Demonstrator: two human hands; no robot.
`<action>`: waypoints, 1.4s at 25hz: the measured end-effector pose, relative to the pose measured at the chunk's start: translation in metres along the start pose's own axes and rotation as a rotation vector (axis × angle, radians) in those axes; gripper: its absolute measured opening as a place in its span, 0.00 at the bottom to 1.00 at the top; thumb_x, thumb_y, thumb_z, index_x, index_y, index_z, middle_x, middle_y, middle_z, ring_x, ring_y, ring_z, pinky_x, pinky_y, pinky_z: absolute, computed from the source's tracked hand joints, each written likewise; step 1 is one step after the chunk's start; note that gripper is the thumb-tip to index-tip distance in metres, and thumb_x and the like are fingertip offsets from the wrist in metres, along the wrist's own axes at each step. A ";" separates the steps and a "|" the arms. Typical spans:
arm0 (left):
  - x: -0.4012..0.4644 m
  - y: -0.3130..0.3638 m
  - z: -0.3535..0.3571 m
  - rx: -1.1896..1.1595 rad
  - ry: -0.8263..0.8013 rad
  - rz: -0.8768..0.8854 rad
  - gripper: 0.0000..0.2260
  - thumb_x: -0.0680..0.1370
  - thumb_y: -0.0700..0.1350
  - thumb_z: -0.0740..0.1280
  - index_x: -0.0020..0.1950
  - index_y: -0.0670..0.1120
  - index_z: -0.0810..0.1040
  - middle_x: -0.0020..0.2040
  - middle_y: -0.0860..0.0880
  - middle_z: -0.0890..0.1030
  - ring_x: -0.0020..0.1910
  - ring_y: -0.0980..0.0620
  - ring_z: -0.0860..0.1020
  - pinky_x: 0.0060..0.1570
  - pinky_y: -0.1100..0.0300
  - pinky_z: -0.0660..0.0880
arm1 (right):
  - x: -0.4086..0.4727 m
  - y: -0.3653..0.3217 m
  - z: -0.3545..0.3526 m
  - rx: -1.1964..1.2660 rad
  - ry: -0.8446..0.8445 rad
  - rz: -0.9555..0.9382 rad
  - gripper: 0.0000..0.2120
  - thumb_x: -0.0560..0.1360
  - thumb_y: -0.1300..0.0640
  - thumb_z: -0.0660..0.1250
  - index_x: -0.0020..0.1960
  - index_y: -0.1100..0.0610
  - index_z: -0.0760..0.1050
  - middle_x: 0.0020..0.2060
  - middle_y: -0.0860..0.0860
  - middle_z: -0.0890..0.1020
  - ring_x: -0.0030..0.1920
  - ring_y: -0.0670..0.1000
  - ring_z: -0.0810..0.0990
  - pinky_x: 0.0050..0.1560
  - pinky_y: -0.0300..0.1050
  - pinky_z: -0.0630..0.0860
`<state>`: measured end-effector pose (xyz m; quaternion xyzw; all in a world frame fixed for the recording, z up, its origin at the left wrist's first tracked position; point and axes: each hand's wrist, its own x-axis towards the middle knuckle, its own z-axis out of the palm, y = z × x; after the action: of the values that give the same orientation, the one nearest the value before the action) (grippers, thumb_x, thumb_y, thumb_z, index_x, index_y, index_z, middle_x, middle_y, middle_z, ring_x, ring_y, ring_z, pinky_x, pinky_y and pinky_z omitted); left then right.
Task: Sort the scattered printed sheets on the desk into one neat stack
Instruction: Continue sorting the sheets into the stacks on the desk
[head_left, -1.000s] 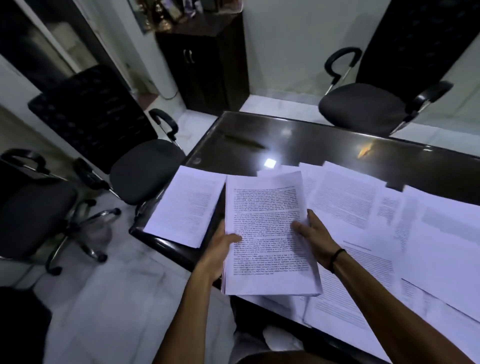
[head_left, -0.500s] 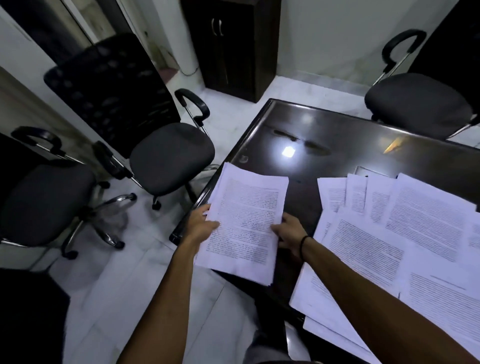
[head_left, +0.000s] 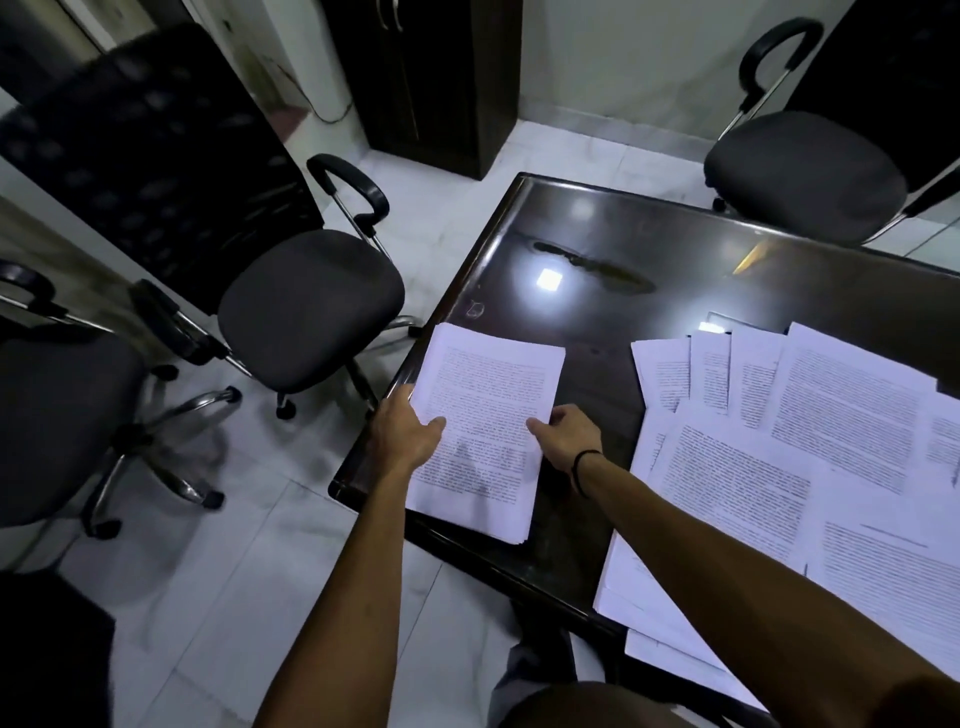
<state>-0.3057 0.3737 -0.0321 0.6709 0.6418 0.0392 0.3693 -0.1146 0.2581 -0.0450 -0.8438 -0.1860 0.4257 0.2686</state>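
White stack (head_left: 485, 431) at tabletop (head_left: 597, 234) corner, your left hand (head_left: 410, 431) and right hand (head_left: 569, 436) gripping its sides; loose sheets (head_left: 779, 467) right of stack remain, task partly done.

desk (head_left: 649, 244): dark, glossy top with rounded near-left corner; ceiling light reflected as a bright square on its bare far part, beside a dull elongated smear.
stack of printed sheets (head_left: 488, 415): lies at the desk's left edge, near the corner, tilted, its near end overhanging the desk edge; text side up.
scattered printed sheets (head_left: 789, 447): many overlapping pages spread over the right part of the desk, fanned at the far side, several hanging over the near edge; apart from the stack, with bare desk between them.
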 end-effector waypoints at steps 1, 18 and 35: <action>-0.007 0.008 0.004 0.007 0.047 0.037 0.28 0.73 0.49 0.75 0.71 0.47 0.72 0.69 0.44 0.75 0.66 0.41 0.75 0.64 0.47 0.74 | -0.003 0.001 -0.003 -0.028 0.026 -0.037 0.18 0.77 0.48 0.69 0.61 0.57 0.73 0.55 0.53 0.81 0.47 0.51 0.78 0.49 0.43 0.76; -0.146 0.113 0.218 0.419 -0.557 0.585 0.26 0.78 0.51 0.69 0.76 0.52 0.71 0.73 0.48 0.69 0.68 0.45 0.72 0.66 0.52 0.73 | -0.068 0.227 -0.186 0.118 0.465 0.333 0.36 0.71 0.47 0.75 0.72 0.57 0.65 0.69 0.61 0.66 0.66 0.64 0.70 0.65 0.56 0.69; -0.128 0.130 0.186 -0.451 -0.421 0.072 0.11 0.77 0.45 0.74 0.58 0.48 0.82 0.57 0.45 0.85 0.50 0.46 0.85 0.51 0.51 0.82 | -0.078 0.228 -0.229 0.677 0.004 -0.060 0.09 0.76 0.59 0.72 0.55 0.58 0.79 0.48 0.57 0.86 0.47 0.58 0.84 0.46 0.50 0.80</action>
<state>-0.1213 0.1894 -0.0421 0.5875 0.5023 0.0539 0.6322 0.0486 -0.0313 -0.0236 -0.7018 -0.0586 0.4536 0.5462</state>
